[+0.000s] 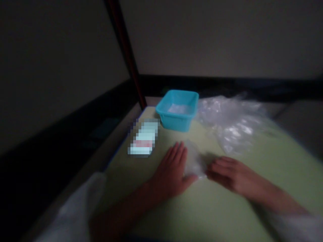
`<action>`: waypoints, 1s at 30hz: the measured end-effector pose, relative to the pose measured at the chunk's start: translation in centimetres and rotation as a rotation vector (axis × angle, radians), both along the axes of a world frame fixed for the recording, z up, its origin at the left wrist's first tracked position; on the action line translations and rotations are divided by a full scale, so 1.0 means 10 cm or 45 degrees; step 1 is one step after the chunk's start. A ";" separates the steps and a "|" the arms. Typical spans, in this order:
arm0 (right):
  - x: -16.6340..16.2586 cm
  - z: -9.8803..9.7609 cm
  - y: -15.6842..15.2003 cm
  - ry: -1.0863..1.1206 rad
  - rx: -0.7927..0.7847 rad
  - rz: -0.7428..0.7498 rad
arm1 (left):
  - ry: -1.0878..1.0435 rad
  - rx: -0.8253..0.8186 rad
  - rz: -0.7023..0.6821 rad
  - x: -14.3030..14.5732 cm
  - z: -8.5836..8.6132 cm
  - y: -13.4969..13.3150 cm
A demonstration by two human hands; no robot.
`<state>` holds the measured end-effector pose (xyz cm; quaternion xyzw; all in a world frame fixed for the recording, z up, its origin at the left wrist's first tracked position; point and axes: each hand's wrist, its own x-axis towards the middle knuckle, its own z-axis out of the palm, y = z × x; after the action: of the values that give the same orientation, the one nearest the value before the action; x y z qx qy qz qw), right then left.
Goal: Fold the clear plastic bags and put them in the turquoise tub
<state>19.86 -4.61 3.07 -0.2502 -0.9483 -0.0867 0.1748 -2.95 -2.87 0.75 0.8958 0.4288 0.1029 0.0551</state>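
Observation:
A small clear plastic bag (194,159) lies on the pale green table top (202,215) between my hands. My left hand (173,174) rests flat along the bag's left side, fingers stretched out and the thumb reaching over its near edge. At the bag's right end is my right hand (228,173), its fingers bent and drawn together near the near right corner. Whether those fingertips pinch the plastic is too blurred and dark to make out.
Beyond my hands stands a turquoise plastic basin (176,122) with something whitish inside. A heap of crumpled clear plastic (237,124) spreads to its right. Left of my left hand lies a pixelated, lit phone-shaped object (145,137). A dark reddish post (126,50) rises behind the table's far left corner.

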 end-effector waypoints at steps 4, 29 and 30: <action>-0.04 0.02 -0.02 -0.025 0.072 0.032 | -0.018 0.014 -0.027 -0.01 -0.01 0.01; 0.02 -0.08 0.16 0.566 -0.943 -0.309 | -0.665 -0.331 -0.058 -0.02 0.02 0.19; -0.01 -0.09 0.20 0.633 -0.961 -0.342 | -0.700 -0.373 0.005 0.00 0.01 0.21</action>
<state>19.79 -2.65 2.18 -0.4298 -0.8022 0.3049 0.2807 -2.98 -0.74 0.90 0.8161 0.4099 0.2787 0.2972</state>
